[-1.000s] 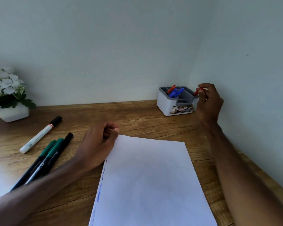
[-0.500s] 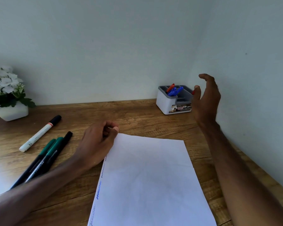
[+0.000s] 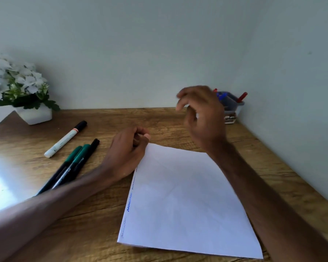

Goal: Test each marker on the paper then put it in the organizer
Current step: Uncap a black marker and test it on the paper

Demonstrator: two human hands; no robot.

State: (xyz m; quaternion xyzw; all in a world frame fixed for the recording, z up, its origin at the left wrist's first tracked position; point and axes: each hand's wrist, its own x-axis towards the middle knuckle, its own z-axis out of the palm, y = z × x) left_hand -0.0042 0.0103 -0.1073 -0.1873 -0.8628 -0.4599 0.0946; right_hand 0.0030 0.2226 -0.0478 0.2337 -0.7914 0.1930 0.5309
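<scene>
I am holding my right hand [image 3: 203,118] raised before the organizer [image 3: 235,108], fingers loosely curled, empty. My left hand [image 3: 128,148] is resting fisted, empty, at the paper [image 3: 187,201]'s far-left corner. Four markers [image 3: 64,140] are lying left of the one paper; others are standing in the one organizer.

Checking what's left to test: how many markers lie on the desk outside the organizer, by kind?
Green-capped markers: 2
Black-capped slim marker: 1
White marker with black cap: 1
Total: 4
</scene>
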